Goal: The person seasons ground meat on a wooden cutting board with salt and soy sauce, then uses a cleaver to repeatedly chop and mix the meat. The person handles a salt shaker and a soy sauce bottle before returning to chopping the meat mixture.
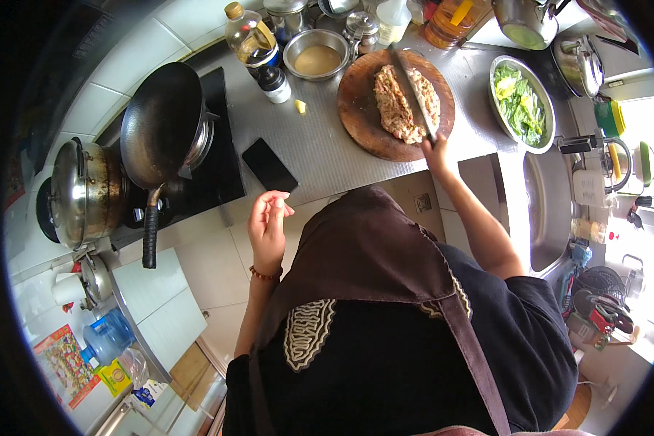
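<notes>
My right hand (437, 154) is closed around the handle of a knife (412, 90), whose blade lies across a mound of minced meat (394, 103). The meat rests on a round wooden cutting board (355, 117) on the metal counter. My left hand (269, 222) is raised in front of the counter edge with its fingers slightly bent and nothing in them. A black phone (269, 165) lies on the counter just beyond it. A small yellowish piece of food (300, 106) sits left of the board.
A black wok (163, 122) and a steel pot (87, 193) stand on the stove at left. Behind the board are a steel bowl of liquid (316, 60) and a bottle (250, 38). At right, a bowl of leafy greens (519, 103) stands near the sink (547, 207).
</notes>
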Action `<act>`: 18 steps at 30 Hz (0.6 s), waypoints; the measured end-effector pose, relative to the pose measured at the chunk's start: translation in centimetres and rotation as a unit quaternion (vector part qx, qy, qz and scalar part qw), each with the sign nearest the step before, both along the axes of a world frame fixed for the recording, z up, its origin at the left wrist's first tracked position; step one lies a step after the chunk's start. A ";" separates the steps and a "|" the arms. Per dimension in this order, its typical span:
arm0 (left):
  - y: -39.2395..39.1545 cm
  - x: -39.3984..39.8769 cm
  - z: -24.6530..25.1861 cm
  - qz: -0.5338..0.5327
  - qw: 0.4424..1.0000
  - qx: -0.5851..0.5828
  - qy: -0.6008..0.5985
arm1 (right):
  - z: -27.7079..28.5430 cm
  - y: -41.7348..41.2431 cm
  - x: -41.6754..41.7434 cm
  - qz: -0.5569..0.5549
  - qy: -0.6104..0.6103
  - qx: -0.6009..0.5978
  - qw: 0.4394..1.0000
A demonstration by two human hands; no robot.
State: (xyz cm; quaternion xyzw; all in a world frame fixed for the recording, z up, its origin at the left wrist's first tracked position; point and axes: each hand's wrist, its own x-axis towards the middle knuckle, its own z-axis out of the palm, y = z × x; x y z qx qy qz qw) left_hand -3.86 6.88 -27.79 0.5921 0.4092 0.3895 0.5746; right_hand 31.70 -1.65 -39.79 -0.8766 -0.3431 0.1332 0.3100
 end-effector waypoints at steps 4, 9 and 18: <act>0.0 -0.4 -0.2 -0.001 1.000 -0.013 -0.007 | 0.6 0.0 0.5 -0.007 0.089 -0.011 0.996; -0.1 -0.1 -0.1 0.000 1.000 -0.021 -0.016 | 0.9 -0.3 -0.5 -0.017 0.034 0.024 0.999; -0.1 0.2 0.4 0.000 1.000 -0.010 -0.019 | -1.4 -0.1 2.9 -0.022 0.060 -0.117 0.991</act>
